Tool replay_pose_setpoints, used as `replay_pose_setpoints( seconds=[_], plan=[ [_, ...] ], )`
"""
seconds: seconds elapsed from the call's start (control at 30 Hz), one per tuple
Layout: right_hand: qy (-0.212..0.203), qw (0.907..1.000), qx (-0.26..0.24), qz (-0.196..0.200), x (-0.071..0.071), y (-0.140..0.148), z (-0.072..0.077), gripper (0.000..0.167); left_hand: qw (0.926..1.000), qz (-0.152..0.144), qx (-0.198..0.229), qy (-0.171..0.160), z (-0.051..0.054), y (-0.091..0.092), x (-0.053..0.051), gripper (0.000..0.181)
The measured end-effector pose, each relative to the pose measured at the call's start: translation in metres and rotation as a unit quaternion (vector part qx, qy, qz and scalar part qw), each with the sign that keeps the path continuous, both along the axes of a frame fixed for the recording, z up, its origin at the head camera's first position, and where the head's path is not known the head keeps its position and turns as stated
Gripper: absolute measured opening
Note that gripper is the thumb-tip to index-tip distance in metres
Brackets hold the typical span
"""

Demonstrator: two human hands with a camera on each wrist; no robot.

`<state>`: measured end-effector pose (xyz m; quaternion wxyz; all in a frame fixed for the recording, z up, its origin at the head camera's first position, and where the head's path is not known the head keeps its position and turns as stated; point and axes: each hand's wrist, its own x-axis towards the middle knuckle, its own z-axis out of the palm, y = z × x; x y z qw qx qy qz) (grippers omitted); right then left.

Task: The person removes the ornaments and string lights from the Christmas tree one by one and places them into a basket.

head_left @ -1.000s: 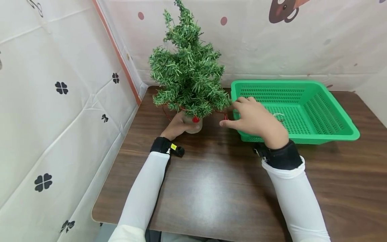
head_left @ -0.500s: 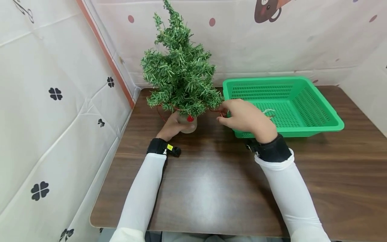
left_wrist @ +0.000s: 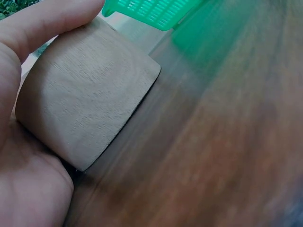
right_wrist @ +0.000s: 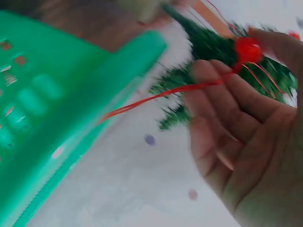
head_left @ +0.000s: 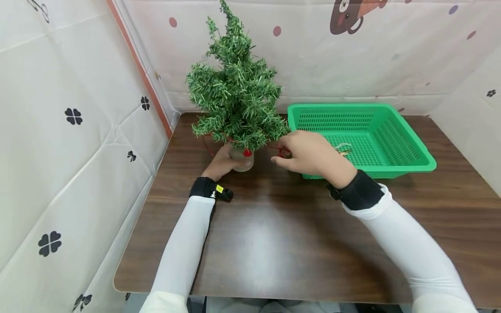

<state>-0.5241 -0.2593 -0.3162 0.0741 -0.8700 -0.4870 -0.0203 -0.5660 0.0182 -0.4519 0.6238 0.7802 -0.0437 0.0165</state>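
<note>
A small artificial Christmas tree [head_left: 238, 87] stands on the table in the head view. My left hand [head_left: 222, 163] grips its pale, wood-grained base [left_wrist: 90, 90], thumb and palm against the sides. A red ball [head_left: 247, 152] hangs in front of the base. Right of the lower branches, my right hand [head_left: 307, 154] holds a thin red cord [right_wrist: 165, 92], which crosses its fingers in the right wrist view. Another red ball [right_wrist: 248, 49] on the cord sits by the thumb tip. The cord runs beneath the branches, partly hidden by them.
A green plastic basket [head_left: 407, 168] stands right of the tree, close beside the right hand. Inside it lies a small gold-coloured thing with a white loop [head_left: 344, 150], too small to name. Patterned white cloth hangs behind and at the left of the brown table [head_left: 254, 243].
My right hand has shifted slightly left with the red cord, its elbow swinging outward to the right. The left hand keeps its grip on the tree's base. The head view has shifted slightly.
</note>
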Motion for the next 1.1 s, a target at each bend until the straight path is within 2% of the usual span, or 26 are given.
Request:
replay_pose_setpoints(
  seconds=[0.07, 0.2, 0.37, 0.5, 0.67, 0.7, 0.93, 1.1],
  plan=[
    [-0.022, 0.9997, -0.007, 0.010, 0.002, 0.002, -0.002, 0.039, 1.0000, 0.001, 0.000, -0.002, 0.003, 0.000, -0.001, 0.073],
    [-0.058, 0.9980, -0.015, 0.021, 0.006, 0.002, -0.006, 0.040, 1.0000, 0.004, 0.004, -0.002, -0.007, 0.004, 0.007, 0.072],
    [-0.100, 0.9943, -0.014, 0.034, 0.009, -0.001, -0.009, 0.038, 0.9999, 0.006, 0.004, 0.008, -0.015, 0.006, 0.012, 0.048],
    [-0.113, 0.9928, 0.003, 0.039, 0.008, -0.004, -0.010, 0.032, 0.9999, 0.011, 0.003, 0.011, -0.012, 0.005, 0.010, 0.041],
    [-0.081, 0.9959, 0.037, 0.019, 0.004, -0.007, -0.011, 0.030, 0.9998, 0.013, 0.002, 0.017, -0.012, 0.003, 0.008, 0.045],
    [-0.068, 0.9965, 0.046, 0.013, 0.004, -0.007, -0.011, 0.029, 0.9998, 0.013, 0.004, 0.017, -0.016, 0.004, 0.010, 0.045],
    [0.033, 0.9967, 0.073, -0.009, -0.004, -0.011, 0.000, 0.027, 0.9996, 0.006, -0.009, 0.026, -0.017, 0.004, 0.010, 0.047],
    [0.050, 0.9936, 0.101, -0.001, -0.006, -0.011, 0.007, 0.015, 0.9997, 0.004, -0.009, 0.023, -0.016, 0.006, 0.009, 0.054]
  ],
)
